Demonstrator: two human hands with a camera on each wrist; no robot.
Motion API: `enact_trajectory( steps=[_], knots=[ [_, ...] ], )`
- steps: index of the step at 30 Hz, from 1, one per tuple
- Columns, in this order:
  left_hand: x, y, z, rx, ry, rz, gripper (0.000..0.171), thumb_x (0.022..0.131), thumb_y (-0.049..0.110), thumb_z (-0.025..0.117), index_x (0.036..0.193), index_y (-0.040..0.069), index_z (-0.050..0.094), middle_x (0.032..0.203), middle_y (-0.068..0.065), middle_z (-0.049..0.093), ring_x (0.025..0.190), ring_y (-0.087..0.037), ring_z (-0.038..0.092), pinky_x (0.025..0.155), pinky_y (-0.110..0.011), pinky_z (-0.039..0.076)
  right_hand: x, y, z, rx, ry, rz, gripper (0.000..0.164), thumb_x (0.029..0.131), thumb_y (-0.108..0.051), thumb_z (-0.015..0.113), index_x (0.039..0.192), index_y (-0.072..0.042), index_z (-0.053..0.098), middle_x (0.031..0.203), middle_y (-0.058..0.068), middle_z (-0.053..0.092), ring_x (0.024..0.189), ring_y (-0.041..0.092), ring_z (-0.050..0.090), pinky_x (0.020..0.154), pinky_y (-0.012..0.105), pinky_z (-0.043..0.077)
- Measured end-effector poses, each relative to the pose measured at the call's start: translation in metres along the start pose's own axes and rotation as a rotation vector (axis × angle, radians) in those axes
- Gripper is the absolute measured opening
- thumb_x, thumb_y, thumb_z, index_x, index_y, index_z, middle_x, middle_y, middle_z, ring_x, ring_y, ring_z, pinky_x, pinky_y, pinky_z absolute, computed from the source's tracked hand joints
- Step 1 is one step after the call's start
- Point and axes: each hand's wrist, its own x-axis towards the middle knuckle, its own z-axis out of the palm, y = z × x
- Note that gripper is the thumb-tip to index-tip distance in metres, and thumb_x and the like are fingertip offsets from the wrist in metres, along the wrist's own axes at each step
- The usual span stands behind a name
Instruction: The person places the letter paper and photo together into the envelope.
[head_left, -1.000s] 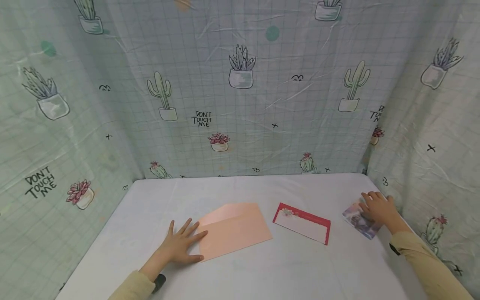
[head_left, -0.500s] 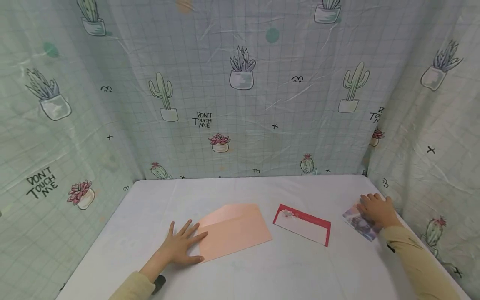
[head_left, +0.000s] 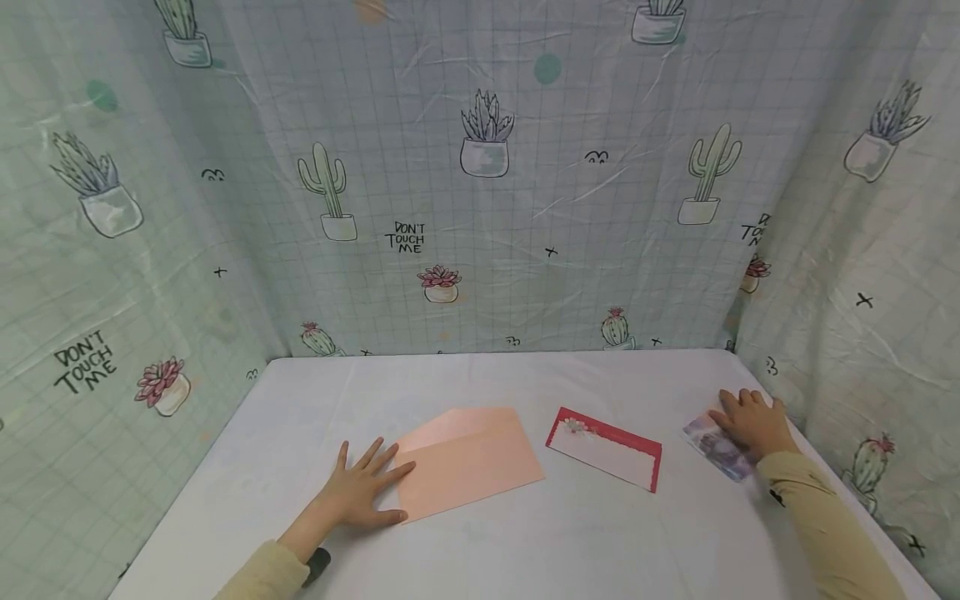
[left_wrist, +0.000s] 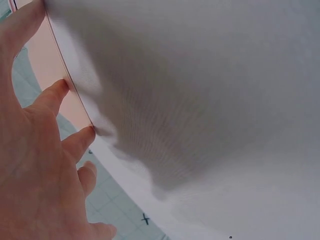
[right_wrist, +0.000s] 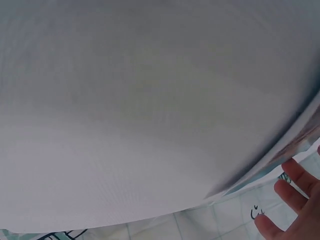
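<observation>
My left hand (head_left: 362,490) rests with fingers spread at the left edge of a peach envelope (head_left: 472,467), whose flap lies open at the far side. In the left wrist view, the fingertips of that hand (left_wrist: 35,135) meet the edge of the peach envelope (left_wrist: 47,62). Over at the right side of the table, my right hand (head_left: 756,423) grips a purple and pink printed card (head_left: 716,450) by its far right part, covering some of it. The right wrist view has the fingers (right_wrist: 297,175) at the edge of the card (right_wrist: 300,135), with a dark shadow along it.
A red and white envelope-shaped card (head_left: 603,454) with a small flower decoration lies between the peach envelope and the printed card. The white table (head_left: 525,550) is enclosed at the back and sides by cactus-print curtains (head_left: 480,208).
My right hand has drawn in over the printed card, its forearm shifting left, and the card has slid slightly left. The left hand and the peach envelope have kept their places.
</observation>
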Motion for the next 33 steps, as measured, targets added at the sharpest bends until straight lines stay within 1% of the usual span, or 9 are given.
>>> enact_trajectory(
  steps=[5,10,14,17,21,24,28,30,33],
  knots=[
    [0.001,-0.001,0.001,-0.007,0.001,0.005,0.073,0.074,0.068,0.047,0.134,0.028,0.039,0.145,-0.008,0.031,0.135,-0.035,0.021,0.097,-0.071,0.009,0.001,0.002,0.007,-0.018,0.056,0.01,0.053,0.087,-0.044,0.049,0.115,0.001,0.047,0.099,0.031,0.05,0.097,0.047,0.043,0.079,0.069,0.032],
    [0.001,-0.001,0.002,0.004,0.002,0.002,0.073,0.074,0.069,0.047,0.134,0.029,0.038,0.145,-0.007,0.031,0.135,-0.034,0.021,0.097,-0.07,0.009,0.003,0.004,0.008,-0.028,0.059,0.03,0.064,0.086,-0.05,0.048,0.112,0.009,0.048,0.097,0.031,0.049,0.095,0.047,0.043,0.077,0.068,0.034],
    [0.002,-0.001,0.003,0.008,0.01,0.001,0.073,0.073,0.069,0.047,0.134,0.029,0.039,0.145,-0.007,0.032,0.135,-0.034,0.022,0.097,-0.07,0.01,0.005,0.007,0.006,-0.019,0.054,0.042,0.07,0.084,-0.053,0.049,0.102,0.014,0.049,0.091,0.03,0.049,0.09,0.046,0.045,0.071,0.065,0.037],
    [0.002,-0.001,0.003,0.01,0.016,0.001,0.073,0.073,0.069,0.048,0.134,0.029,0.04,0.144,-0.007,0.033,0.135,-0.035,0.023,0.097,-0.071,0.01,0.006,0.011,0.006,-0.007,0.04,0.041,0.07,0.083,-0.054,0.05,0.096,0.015,0.05,0.086,0.029,0.048,0.085,0.047,0.046,0.068,0.064,0.037],
    [0.002,-0.001,0.002,0.013,0.016,0.0,0.073,0.073,0.069,0.048,0.133,0.028,0.04,0.144,-0.008,0.033,0.135,-0.035,0.023,0.097,-0.071,0.01,0.006,0.014,0.006,-0.002,0.056,0.031,0.065,0.081,-0.05,0.055,0.091,0.013,0.048,0.081,0.027,0.047,0.079,0.047,0.046,0.063,0.061,0.037],
    [0.002,0.0,0.001,0.014,0.011,-0.004,0.073,0.073,0.069,0.048,0.133,0.028,0.04,0.144,-0.007,0.033,0.135,-0.035,0.023,0.097,-0.071,0.01,0.006,0.016,0.006,-0.007,0.075,0.028,0.062,0.08,-0.048,0.057,0.092,0.011,0.046,0.079,0.026,0.047,0.075,0.046,0.046,0.06,0.059,0.037],
    [0.001,0.0,0.0,0.012,0.002,-0.008,0.073,0.073,0.068,0.048,0.134,0.028,0.039,0.144,-0.007,0.033,0.135,-0.035,0.022,0.097,-0.071,0.01,0.007,0.016,0.003,0.023,0.04,0.032,0.063,0.083,-0.049,0.053,0.101,0.01,0.041,0.083,0.03,0.05,0.077,0.05,0.046,0.062,0.061,0.036],
    [0.001,0.0,0.0,0.005,0.0,-0.008,0.073,0.073,0.068,0.049,0.134,0.028,0.039,0.144,-0.008,0.033,0.135,-0.035,0.022,0.097,-0.071,0.01,0.007,0.017,0.001,0.059,0.017,0.035,0.062,0.085,-0.049,0.051,0.105,0.009,0.038,0.087,0.032,0.051,0.079,0.052,0.046,0.062,0.062,0.036],
    [0.0,0.0,-0.001,0.0,0.005,-0.002,0.073,0.073,0.067,0.05,0.134,0.027,0.04,0.144,-0.009,0.033,0.134,-0.036,0.023,0.096,-0.071,0.01,0.008,0.018,-0.003,0.137,-0.006,0.043,0.057,0.086,-0.044,0.051,0.107,0.008,0.037,0.09,0.034,0.05,0.078,0.053,0.047,0.059,0.06,0.038]
  ],
)
